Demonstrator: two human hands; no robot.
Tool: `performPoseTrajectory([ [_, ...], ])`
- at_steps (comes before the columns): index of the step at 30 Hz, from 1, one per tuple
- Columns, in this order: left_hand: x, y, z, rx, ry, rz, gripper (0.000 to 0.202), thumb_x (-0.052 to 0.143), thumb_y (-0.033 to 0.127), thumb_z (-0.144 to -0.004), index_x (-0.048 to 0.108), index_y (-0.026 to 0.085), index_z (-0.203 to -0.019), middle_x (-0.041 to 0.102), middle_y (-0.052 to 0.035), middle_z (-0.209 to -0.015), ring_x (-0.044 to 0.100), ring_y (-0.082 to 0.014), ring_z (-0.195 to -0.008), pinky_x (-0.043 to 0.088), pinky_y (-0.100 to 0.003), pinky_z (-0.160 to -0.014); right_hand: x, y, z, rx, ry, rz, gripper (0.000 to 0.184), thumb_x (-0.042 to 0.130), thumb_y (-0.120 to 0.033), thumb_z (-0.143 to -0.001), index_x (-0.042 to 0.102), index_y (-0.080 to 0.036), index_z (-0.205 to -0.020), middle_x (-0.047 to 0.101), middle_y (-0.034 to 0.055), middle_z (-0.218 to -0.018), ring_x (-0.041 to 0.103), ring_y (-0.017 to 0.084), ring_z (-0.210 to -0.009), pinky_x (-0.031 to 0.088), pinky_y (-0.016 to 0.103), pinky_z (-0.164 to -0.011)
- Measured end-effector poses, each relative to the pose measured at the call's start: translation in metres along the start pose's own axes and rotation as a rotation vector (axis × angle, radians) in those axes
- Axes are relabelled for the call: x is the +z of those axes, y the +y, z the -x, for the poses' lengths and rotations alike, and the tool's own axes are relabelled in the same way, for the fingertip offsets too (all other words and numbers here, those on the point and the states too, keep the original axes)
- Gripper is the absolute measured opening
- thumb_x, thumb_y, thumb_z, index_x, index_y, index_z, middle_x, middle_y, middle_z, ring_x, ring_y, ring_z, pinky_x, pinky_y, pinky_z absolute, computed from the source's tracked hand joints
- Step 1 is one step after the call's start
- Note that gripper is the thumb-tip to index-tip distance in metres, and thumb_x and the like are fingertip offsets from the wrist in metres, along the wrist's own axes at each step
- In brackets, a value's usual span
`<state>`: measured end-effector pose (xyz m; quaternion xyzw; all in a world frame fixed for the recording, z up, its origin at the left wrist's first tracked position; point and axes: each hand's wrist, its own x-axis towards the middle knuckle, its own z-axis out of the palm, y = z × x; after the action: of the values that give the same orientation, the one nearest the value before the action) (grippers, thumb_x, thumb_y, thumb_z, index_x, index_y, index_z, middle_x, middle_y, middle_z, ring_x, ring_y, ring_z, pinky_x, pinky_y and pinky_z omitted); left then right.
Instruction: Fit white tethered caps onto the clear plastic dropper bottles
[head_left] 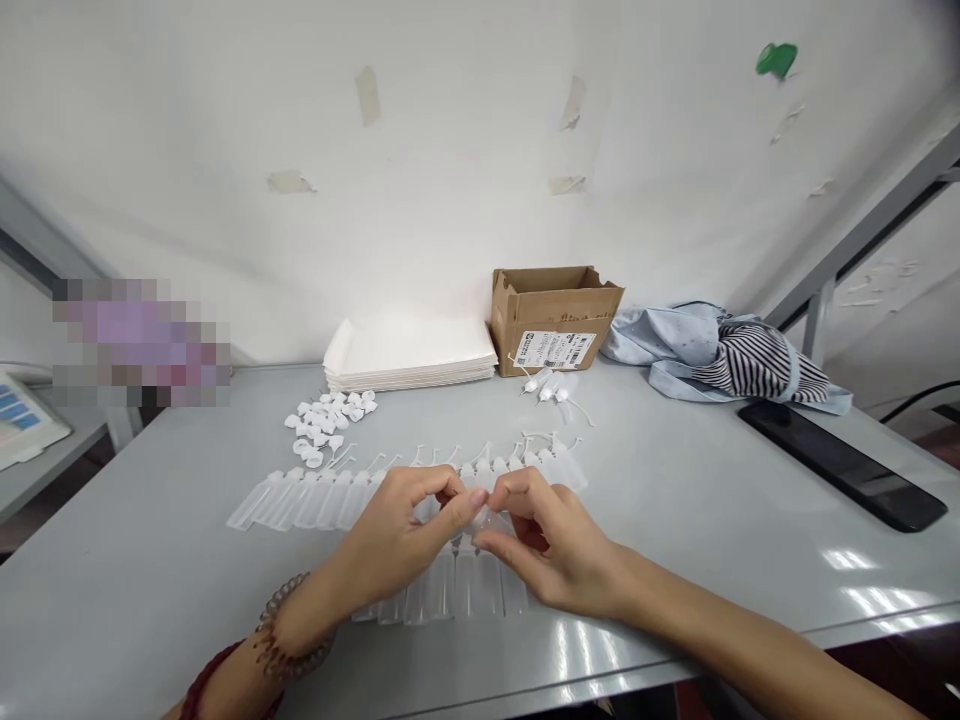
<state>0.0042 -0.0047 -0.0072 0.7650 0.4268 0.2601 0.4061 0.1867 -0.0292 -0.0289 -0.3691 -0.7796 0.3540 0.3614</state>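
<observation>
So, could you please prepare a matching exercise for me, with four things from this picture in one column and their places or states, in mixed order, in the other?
1. Clear tubes
2. Small white pieces
3. Cardboard box
4. Black phone

A. Open at the top
B. Lying at the right side of the table
C. Laid side by side in rows
D. Gathered in a loose cluster

Pairs: 1-C, 2-D, 3-A, 4-B

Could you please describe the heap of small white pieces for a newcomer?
On the grey table, find the white stack near the wall. Before its left end lies the heap of pieces, loosely scattered, unlike the translucent tubes lined in rows.
</observation>
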Motion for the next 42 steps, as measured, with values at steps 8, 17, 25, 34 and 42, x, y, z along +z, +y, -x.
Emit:
performPoseTrajectory([
  [8, -0.012, 0.015, 0.003, -0.006, -0.198, -0.017, 0.026, 0.042, 0.033, -0.091, 0.057, 0.019, -0.076, 0.061, 0.0012, -0.073, 0.052, -0.013, -0.067, 0.037, -0.022, -0.059, -0.011, 0.0, -0.009, 0.325, -0.162, -0.66, 0.04, 0.066, -0.036, -0.078, 0.029, -0.025, -0.091, 0.064, -0.0037, -0.066, 0.041, 0.006, -0.049, 0.026, 0.019, -0.048],
  [17, -0.011, 0.007, 0.004, 0.001, -0.155, 0.02, 0.036, 0.034, 0.037, -0.094, 0.055, 0.017, -0.071, 0.057, 0.0012, -0.07, 0.049, -0.0126, -0.065, 0.036, -0.023, -0.061, -0.009, 0.002, -0.009, 0.275, -0.144, -0.521, 0.035, 0.061, -0.032, -0.082, 0.028, -0.025, -0.091, 0.06, -0.0054, -0.065, 0.037, 0.006, -0.047, 0.024, 0.019, -0.046],
  [25, 0.0, -0.001, 0.002, -0.036, -0.191, 0.013, 0.042, 0.034, 0.038, -0.093, 0.044, 0.017, -0.058, 0.039, 0.0044, -0.058, 0.036, -0.0103, -0.054, 0.029, -0.023, -0.052, -0.006, 0.003, -0.001, -0.084, -0.057, 0.179, 0.015, 0.05, -0.023, -0.086, 0.035, -0.024, -0.089, 0.045, -0.0049, -0.064, 0.032, 0.009, -0.049, 0.026, 0.022, -0.047],
  [34, 0.002, -0.002, 0.002, 0.129, -0.243, 0.165, 0.038, 0.035, 0.033, -0.093, 0.058, 0.017, -0.068, 0.057, -0.0002, -0.067, 0.048, -0.012, -0.062, 0.039, -0.024, -0.061, -0.016, -0.003, -0.008, 0.29, -0.255, -0.599, 0.031, 0.054, -0.036, -0.087, 0.025, -0.026, -0.091, 0.058, -0.0051, -0.065, 0.043, 0.008, -0.053, 0.028, 0.02, -0.049],
  [42, 0.004, -0.005, 0.001, 0.012, 0.061, 0.07, 0.036, 0.036, 0.032, -0.092, 0.051, 0.017, -0.062, 0.05, 0.0009, -0.063, 0.047, -0.0127, -0.06, 0.037, -0.025, -0.058, -0.012, 0.011, -0.006, 0.0, -0.063, 0.169, 0.023, 0.047, -0.038, -0.09, 0.036, -0.022, -0.102, 0.056, -0.0007, -0.07, 0.045, 0.012, -0.053, 0.034, 0.024, -0.051],
])
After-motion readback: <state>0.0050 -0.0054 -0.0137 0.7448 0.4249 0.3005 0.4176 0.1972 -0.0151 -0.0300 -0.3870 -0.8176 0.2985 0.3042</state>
